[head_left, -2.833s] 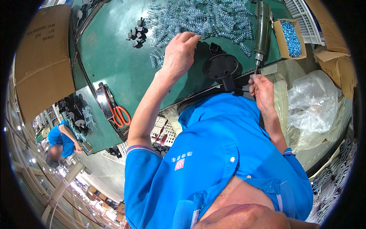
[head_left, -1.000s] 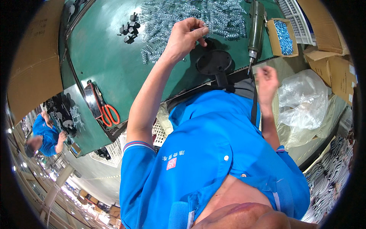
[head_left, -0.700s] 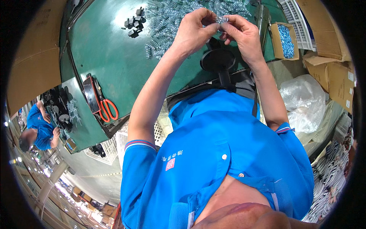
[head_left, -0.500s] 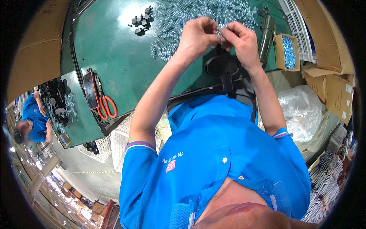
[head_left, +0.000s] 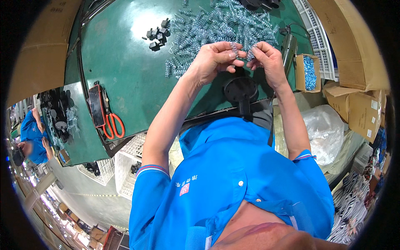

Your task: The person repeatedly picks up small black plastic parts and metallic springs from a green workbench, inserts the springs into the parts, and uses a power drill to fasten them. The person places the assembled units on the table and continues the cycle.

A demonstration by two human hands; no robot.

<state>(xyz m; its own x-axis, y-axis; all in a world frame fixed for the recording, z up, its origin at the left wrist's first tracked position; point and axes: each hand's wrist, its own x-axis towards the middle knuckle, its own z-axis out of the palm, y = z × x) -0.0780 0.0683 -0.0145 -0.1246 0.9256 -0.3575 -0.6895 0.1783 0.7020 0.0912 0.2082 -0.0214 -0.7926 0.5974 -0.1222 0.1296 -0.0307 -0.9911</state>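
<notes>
Bright overhead light throws a white glare patch on your green-topped bench (head_left: 125, 75); fisheye bends and blackens the edges, detail softening there.

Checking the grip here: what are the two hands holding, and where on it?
The left hand and right hand pinch a small metal coil spring between them, fingertips at its opposite ends, above the green table.

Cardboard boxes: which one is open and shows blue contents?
The small cardboard box beside the right hand, open-topped with blue pieces inside; the larger boxes show none.
</notes>
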